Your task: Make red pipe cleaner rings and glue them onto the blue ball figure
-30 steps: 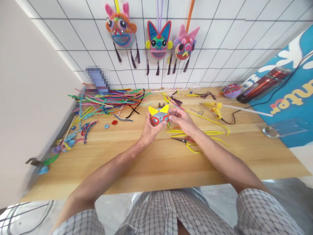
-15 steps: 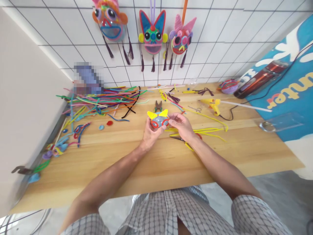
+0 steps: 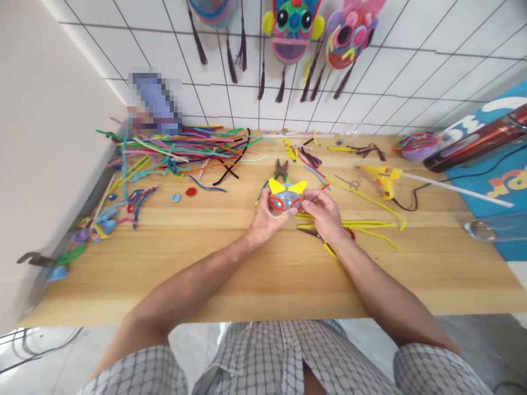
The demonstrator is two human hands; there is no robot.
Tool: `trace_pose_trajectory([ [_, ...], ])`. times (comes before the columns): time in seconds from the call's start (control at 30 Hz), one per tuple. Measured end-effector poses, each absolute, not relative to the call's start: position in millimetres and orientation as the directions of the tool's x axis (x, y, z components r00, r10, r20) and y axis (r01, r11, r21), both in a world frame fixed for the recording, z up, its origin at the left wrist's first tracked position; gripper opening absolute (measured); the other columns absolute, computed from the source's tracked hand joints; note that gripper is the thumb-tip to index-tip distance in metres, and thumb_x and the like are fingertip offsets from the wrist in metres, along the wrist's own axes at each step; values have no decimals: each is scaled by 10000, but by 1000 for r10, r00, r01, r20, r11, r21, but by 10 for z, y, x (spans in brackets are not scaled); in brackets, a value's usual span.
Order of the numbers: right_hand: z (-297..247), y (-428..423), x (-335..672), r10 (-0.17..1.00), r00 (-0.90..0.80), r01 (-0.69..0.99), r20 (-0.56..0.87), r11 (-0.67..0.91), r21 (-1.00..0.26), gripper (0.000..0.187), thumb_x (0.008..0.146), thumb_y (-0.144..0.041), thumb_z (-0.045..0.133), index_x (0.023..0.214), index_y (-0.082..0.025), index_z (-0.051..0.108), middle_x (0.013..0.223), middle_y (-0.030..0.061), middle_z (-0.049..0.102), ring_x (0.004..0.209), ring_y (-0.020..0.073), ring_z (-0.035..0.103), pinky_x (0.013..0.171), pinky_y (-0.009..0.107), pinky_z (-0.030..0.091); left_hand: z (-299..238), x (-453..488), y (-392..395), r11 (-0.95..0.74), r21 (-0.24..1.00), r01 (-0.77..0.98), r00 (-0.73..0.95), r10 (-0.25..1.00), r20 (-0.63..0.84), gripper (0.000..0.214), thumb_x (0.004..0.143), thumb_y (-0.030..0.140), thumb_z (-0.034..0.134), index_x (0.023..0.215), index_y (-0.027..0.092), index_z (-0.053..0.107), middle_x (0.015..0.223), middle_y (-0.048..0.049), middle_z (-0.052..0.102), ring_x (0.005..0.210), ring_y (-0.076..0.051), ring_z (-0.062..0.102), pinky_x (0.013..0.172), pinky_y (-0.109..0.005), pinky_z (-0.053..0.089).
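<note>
Both of my hands hold a small craft mask (image 3: 285, 198) over the middle of the wooden table (image 3: 255, 263). It has a grey face, two yellow ears and red pipe-cleaner rings for eyes. My left hand (image 3: 265, 219) cups it from below and the left, fingers wrapped round it. My right hand (image 3: 323, 211) pinches its right edge. Under my right wrist lie scissors (image 3: 325, 237) and several yellow pipe cleaners (image 3: 366, 225).
A heap of coloured pipe cleaners (image 3: 177, 153) covers the back left. Pliers (image 3: 281, 168) lie just behind the mask. A yellow glue gun (image 3: 383, 180) with its cord sits at the right. Finished masks (image 3: 292, 24) hang on the tiled wall. A blue bag (image 3: 504, 175) borders the right edge.
The view has tilted down and shifted left, so the wall masks sit higher in the picture. My hands keep the same hold on the mask.
</note>
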State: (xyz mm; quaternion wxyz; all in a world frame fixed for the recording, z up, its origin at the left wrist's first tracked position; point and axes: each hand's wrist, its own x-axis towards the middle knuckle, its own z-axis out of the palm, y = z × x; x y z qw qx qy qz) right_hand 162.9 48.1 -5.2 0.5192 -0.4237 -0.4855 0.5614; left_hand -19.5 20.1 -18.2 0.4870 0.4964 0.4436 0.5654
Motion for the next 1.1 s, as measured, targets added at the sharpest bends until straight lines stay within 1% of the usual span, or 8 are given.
trace_pose_trajectory([
  [0.1, -65, 481, 1626, 995, -87, -162, 45, 30, -986, 389, 716, -516, 997, 954, -278, 803, 835, -21, 758, 732, 153, 655, 742, 311, 600, -161, -206, 197, -82, 987, -139, -26, 997, 79, 704, 754, 525, 957, 1239, 242, 533, 1237, -87, 747, 1070, -242, 765, 991, -389, 617],
  [0.23, -65, 468, 1624, 995, -97, -145, 18, 4, -989, 419, 710, -539, 995, 968, -277, 794, 905, -6, 788, 786, 169, 685, 752, 316, 604, -163, -220, 203, -83, 981, -177, -16, 997, 82, 734, 752, 527, 959, 1281, 242, 536, 1263, -93, 746, 1119, -253, 764, 1022, -407, 615],
  [0.33, -53, 458, 1616, 995, -99, -143, 22, 8, -990, 417, 712, -536, 993, 966, -276, 791, 878, -12, 775, 800, 170, 687, 786, 323, 607, -163, -230, 208, -78, 977, -201, 1, 997, 80, 731, 752, 534, 959, 1285, 244, 550, 1291, -99, 746, 1146, -251, 758, 1037, -402, 611],
  [0.5, -32, 440, 1598, 994, -104, -148, 30, 14, -989, 430, 709, -541, 995, 961, -269, 779, 849, -19, 756, 801, 168, 681, 808, 330, 608, -150, -248, 215, -81, 979, -185, -5, 997, 82, 643, 747, 530, 966, 1178, 246, 583, 1185, -65, 770, 1113, -243, 755, 1024, -386, 608],
  [0.7, -13, 430, 1580, 993, -117, -160, 24, 5, -987, 520, 684, -628, 997, 963, -261, 755, 841, -11, 746, 792, 171, 673, 781, 334, 611, -209, -293, 267, -77, 972, -224, 11, 997, 81, 688, 712, 580, 973, 1219, 265, 631, 1200, -58, 791, 1095, -251, 771, 999, -399, 627],
  [0.9, 19, 416, 1568, 989, -138, -165, 44, 21, -986, 486, 718, -593, 988, 978, -260, 746, 830, -15, 731, 790, 169, 684, 787, 338, 627, -236, -321, 261, -84, 970, -229, 69, 992, 102, 669, 784, 585, 924, 1309, 293, 629, 1237, -54, 777, 1131, -246, 770, 1034, -407, 615],
  [1.0, 29, 408, 1566, 989, -142, -163, 48, 24, -986, 488, 724, -611, 976, 976, -265, 741, 834, -15, 735, 789, 172, 688, 783, 345, 640, -239, -328, 253, -84, 973, -214, 83, 991, 104, 658, 800, 601, 906, 1313, 295, 628, 1273, -64, 763, 1181, -254, 759, 1085, -426, 600],
  [1.1, 31, 406, 1566, 988, -144, -171, 50, 25, -985, 491, 726, -620, 970, 974, -264, 740, 835, -18, 733, 789, 171, 685, 786, 349, 645, -255, -336, 256, -88, 979, -183, 79, 991, 104, 654, 806, 637, 887, 1302, 297, 629, 1281, -71, 760, 1198, -260, 753, 1093, -438, 601],
])
